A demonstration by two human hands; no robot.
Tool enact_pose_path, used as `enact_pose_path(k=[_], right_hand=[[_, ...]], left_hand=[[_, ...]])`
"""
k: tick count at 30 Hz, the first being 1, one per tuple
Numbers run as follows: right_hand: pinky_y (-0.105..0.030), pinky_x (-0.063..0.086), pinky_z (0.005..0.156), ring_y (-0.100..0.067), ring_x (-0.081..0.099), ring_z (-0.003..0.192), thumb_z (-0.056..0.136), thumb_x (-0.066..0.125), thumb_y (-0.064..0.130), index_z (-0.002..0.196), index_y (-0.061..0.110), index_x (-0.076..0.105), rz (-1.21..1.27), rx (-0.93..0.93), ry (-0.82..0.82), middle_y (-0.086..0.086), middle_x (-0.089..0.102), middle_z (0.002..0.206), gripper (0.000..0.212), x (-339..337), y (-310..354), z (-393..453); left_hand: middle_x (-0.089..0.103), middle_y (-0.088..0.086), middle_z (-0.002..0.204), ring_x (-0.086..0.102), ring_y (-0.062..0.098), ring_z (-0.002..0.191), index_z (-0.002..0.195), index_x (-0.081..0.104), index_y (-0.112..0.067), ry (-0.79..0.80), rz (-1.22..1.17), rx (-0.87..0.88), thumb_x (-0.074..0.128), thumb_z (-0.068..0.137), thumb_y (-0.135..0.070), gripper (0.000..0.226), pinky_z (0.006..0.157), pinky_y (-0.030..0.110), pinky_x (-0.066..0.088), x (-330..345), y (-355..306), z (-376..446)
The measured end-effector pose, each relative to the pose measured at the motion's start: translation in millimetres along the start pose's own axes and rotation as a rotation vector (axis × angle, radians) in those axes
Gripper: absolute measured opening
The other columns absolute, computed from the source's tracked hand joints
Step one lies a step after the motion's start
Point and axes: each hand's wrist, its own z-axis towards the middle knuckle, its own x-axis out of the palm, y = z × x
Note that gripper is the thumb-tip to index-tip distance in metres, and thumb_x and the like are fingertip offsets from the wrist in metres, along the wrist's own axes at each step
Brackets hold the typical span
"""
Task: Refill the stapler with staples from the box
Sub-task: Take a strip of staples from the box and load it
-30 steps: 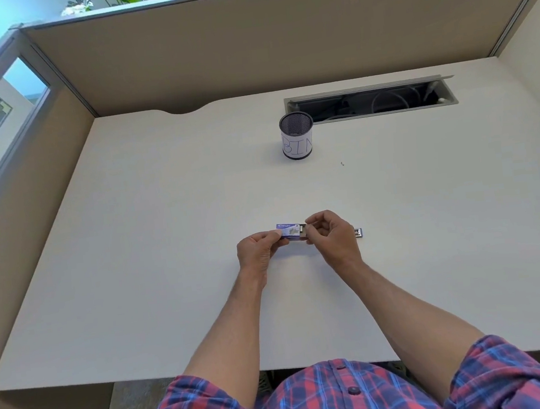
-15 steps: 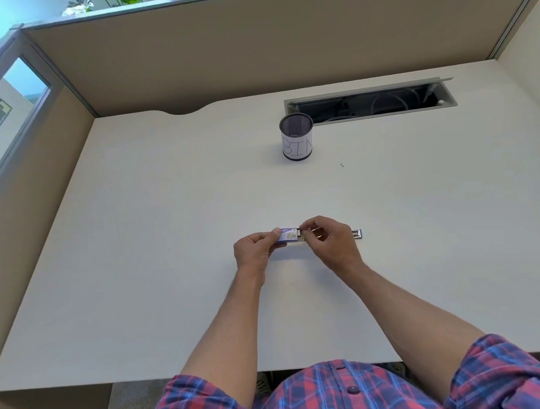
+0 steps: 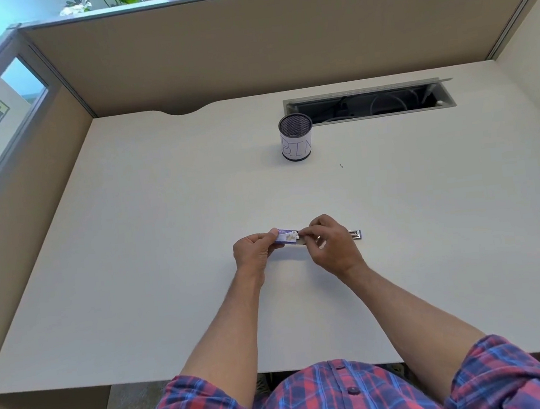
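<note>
A small purple and white staple box (image 3: 286,236) is held just above the middle of the white desk (image 3: 133,252). My left hand (image 3: 254,252) grips its left end. My right hand (image 3: 331,244) pinches at the box's right end with thumb and forefinger, where the end looks open. Behind my right hand, a metal end of the stapler (image 3: 355,234) lies on the desk; the rest of it is hidden by the hand. Whether any staples are between my fingers cannot be made out.
A black mesh cup (image 3: 296,137) labelled BIN stands further back on the desk. Behind it is an open cable slot (image 3: 368,104). Cubicle walls (image 3: 245,47) close the desk at the back and on both sides. A tiny dark speck (image 3: 341,165) lies near the cup.
Both hands with the box have dropped slightly toward the desk and stayed close together. My right fingers keep working at the box's right end.
</note>
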Motion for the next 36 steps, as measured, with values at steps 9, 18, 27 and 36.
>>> enact_pose_path(k=[9, 18, 27, 36], right_hand=[[-0.021, 0.052, 0.066, -0.013, 0.063, 0.067, 0.083, 0.08, 0.007, 0.083, 0.01, 0.08, 0.037, 0.091, 0.011, 0.001, 0.063, 0.084, 0.003, -1.5, 3.0, 5.1], [-0.032, 0.055, 0.07, -0.014, 0.063, 0.071, 0.083, 0.083, 0.018, 0.087, 0.012, 0.081, -0.037, 0.136, 0.163, 0.006, 0.061, 0.088, 0.007, -0.8, -1.8, 11.9], [-0.037, 0.053, 0.062, -0.022, 0.062, 0.073, 0.089, 0.078, 0.027, 0.09, 0.012, 0.08, -0.223, 0.057, 0.229, 0.0, 0.061, 0.093, 0.015, 0.3, 0.6, 14.0], [-0.033, 0.052, 0.064, -0.022, 0.065, 0.071, 0.091, 0.074, 0.022, 0.089, 0.011, 0.079, -0.189, 0.113, 0.153, -0.001, 0.064, 0.094, 0.012, 3.0, 2.0, 9.8]], left_hand=[[0.074, 0.013, 0.067, 0.072, 0.02, 0.06, 0.069, 0.074, 0.0, 0.009, 0.003, 0.007, 0.08, 0.085, -0.004, 0.017, 0.073, 0.027, 0.06, 0.8, -0.5, 1.2], [0.075, 0.014, 0.07, 0.072, 0.024, 0.065, 0.068, 0.075, -0.001, 0.001, 0.066, 0.043, 0.08, 0.085, -0.006, 0.018, 0.084, 0.037, 0.059, -1.3, 0.6, 2.4], [0.076, 0.012, 0.069, 0.073, 0.022, 0.065, 0.069, 0.075, -0.001, -0.006, 0.117, 0.044, 0.082, 0.084, -0.007, 0.017, 0.087, 0.041, 0.06, -2.8, 0.3, 2.7], [0.077, 0.01, 0.069, 0.074, 0.026, 0.071, 0.063, 0.076, -0.009, -0.03, 0.165, 0.074, 0.082, 0.084, -0.012, 0.022, 0.096, 0.049, 0.058, 0.6, -0.9, 2.4]])
